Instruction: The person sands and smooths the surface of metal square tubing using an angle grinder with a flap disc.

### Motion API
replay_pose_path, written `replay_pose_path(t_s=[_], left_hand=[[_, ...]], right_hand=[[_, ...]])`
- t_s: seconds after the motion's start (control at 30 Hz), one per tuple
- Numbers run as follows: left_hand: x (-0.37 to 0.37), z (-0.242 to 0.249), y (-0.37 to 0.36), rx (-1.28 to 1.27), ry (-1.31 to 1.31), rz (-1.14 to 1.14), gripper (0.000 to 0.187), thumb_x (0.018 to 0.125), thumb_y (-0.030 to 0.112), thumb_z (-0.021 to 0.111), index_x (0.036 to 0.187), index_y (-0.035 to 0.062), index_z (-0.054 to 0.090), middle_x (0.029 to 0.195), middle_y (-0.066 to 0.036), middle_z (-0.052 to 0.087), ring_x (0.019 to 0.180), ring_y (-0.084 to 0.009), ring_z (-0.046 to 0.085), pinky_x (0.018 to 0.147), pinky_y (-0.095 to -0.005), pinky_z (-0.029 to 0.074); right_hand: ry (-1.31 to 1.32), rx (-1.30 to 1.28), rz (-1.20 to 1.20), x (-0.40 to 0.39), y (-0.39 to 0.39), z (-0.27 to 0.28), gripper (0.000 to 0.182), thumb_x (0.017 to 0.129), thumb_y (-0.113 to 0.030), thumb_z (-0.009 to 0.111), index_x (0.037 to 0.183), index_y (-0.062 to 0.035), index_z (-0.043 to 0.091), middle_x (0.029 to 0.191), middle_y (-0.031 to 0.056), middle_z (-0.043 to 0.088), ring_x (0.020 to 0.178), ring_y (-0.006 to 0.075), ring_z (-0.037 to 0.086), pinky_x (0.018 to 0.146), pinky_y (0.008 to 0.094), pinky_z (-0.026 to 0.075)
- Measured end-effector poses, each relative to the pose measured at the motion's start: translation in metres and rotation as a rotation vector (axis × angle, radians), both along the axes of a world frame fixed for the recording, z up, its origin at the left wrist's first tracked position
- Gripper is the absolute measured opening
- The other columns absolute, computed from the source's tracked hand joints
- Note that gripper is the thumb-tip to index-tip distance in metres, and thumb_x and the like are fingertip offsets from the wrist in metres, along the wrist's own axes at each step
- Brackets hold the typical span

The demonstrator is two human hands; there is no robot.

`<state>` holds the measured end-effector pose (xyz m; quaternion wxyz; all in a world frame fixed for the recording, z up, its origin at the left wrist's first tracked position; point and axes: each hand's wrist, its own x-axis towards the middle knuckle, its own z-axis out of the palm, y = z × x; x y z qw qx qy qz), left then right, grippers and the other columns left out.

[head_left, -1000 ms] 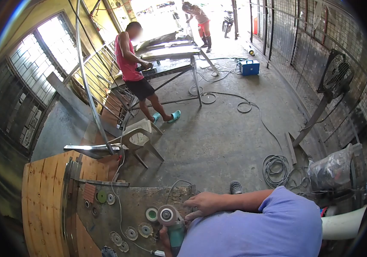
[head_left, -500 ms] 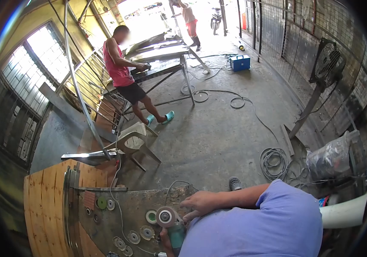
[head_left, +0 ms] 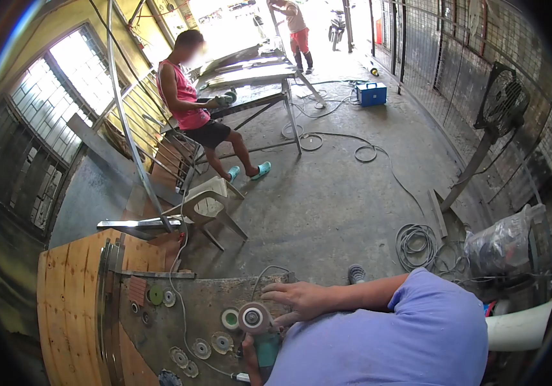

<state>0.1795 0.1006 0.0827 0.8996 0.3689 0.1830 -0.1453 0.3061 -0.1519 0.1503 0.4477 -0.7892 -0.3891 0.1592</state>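
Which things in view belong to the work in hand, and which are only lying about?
Seem to belong:
grinder, in the left hand
mounted disc, beside the right hand

Seem just lying about:
green disc and red-brown block, on the bench
coiled cable and blue box, on the floor

Readable text: none | labels, brands: none legible | numbers: none legible | signs: none legible

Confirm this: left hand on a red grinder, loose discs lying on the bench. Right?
One fix: the grinder body is teal, not red, as the head view shows. The left hand is on it, and the loose discs lie on the bench, as you said.
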Motion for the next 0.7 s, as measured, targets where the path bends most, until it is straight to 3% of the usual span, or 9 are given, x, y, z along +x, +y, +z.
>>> replay_pose_path(t_s=[0.07,0.27,0.47,0.7], left_hand=[[0.000,0.001,0.001,0.006,0.001,0.006,0.071,0.090,0.052,0.062,0.140,0.0035,0.052,0.128,-0.013,0.062,0.113,-0.0259,0.062,0.097,-0.0398,0.051],[-0.003,-0.001,0.004,0.019,0.008,0.023,0.069,0.091,0.050,0.062,0.141,0.0037,0.051,0.128,-0.012,0.061,0.113,-0.0245,0.062,0.097,-0.0388,0.051],[-0.012,-0.004,0.011,0.032,-0.003,0.043,0.068,0.091,0.049,0.062,0.141,0.0039,0.051,0.128,-0.011,0.061,0.113,-0.0230,0.062,0.097,-0.0378,0.051],[-0.014,-0.005,0.013,0.041,-0.010,0.052,0.066,0.092,0.047,0.062,0.141,0.0041,0.051,0.128,-0.010,0.061,0.113,-0.0214,0.061,0.097,-0.0366,0.050]], right_hand=[[-0.066,0.036,0.003,0.000,0.007,0.003,0.083,0.091,-0.053,0.070,0.149,0.0001,0.043,0.157,0.0220,0.038,0.134,0.0414,0.052,0.110,0.0465,0.045],[-0.154,0.062,0.072,0.001,0.034,0.007,0.086,0.090,-0.055,0.069,0.150,0.0005,0.041,0.156,0.0251,0.037,0.143,0.0409,0.041,0.118,0.0457,0.036],[-0.361,0.093,0.138,0.000,0.062,0.003,0.087,0.091,-0.060,0.065,0.149,0.0005,0.042,0.155,0.0274,0.037,0.145,0.0438,0.036,0.121,0.0508,0.028],[-0.350,0.085,0.134,-0.002,0.066,0.008,0.086,0.092,-0.061,0.063,0.149,0.0002,0.043,0.156,0.0277,0.037,0.148,0.0440,0.031,0.122,0.0522,0.025]])
